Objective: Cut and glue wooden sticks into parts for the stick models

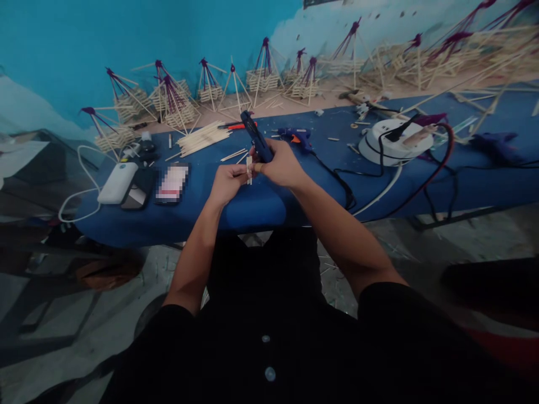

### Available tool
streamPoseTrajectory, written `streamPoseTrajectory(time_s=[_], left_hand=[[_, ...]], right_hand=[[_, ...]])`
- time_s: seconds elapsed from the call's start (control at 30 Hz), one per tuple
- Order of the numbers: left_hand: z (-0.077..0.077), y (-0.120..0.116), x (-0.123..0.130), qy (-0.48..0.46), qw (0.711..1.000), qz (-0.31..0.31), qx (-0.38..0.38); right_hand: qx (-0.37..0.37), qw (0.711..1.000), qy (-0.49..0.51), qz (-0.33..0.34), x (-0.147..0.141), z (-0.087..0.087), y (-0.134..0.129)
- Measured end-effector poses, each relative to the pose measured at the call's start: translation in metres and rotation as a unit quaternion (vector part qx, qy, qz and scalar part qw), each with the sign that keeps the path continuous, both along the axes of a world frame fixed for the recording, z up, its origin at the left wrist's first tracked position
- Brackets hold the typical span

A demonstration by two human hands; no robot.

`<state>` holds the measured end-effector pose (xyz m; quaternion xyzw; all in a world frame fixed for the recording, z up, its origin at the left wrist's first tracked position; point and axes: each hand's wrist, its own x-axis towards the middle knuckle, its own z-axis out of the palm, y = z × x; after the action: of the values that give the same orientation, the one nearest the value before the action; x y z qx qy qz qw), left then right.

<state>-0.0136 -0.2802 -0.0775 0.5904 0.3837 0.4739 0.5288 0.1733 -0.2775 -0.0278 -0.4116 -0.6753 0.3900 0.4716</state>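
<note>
My left hand (227, 182) is closed in a pinch on a few short wooden sticks (250, 171), held upright over the near part of the blue table. My right hand (284, 164) is wrapped round a long dark-blue tool (257, 136) that slants up and away to the left; its exact kind is not clear. The right fingertips meet the sticks beside the left fingers. Just beyond the hands lie some loose sticks (234, 155). A blue glue gun (295, 136) rests to the right of the dark tool.
A bundle of thin sticks (204, 138) lies behind, left of centre. Stick structures with purple tops (172, 104) line the wall. A phone (172, 184) and white power bank (118, 183) sit left. At right stand a white round power strip (391, 143), cables and another glue gun (497, 147).
</note>
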Motion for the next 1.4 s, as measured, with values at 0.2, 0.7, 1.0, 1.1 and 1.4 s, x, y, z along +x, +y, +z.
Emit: streamPoseTrajectory(time_s=[0.2,0.7,1.0,1.1,1.4], left_hand=[[0.003,-0.001,-0.002,0.007,1.000,-0.029,-0.009],[0.010,-0.004,-0.003,0.019,0.996,-0.077,-0.033],[0.008,-0.003,-0.001,0.031,0.996,-0.076,-0.015],[0.008,-0.003,-0.002,0.042,0.996,-0.082,0.000],[-0.007,0.004,-0.004,0.014,1.000,0.008,-0.002]], right_hand=[[0.015,1.000,-0.003,-0.004,0.003,0.002,0.000],[0.040,0.999,-0.006,0.000,0.008,0.001,-0.003],[0.049,0.999,0.010,0.019,0.008,-0.004,-0.006],[0.026,0.999,0.018,0.027,0.008,-0.002,-0.007],[0.021,1.000,-0.001,0.004,0.007,0.000,-0.002]])
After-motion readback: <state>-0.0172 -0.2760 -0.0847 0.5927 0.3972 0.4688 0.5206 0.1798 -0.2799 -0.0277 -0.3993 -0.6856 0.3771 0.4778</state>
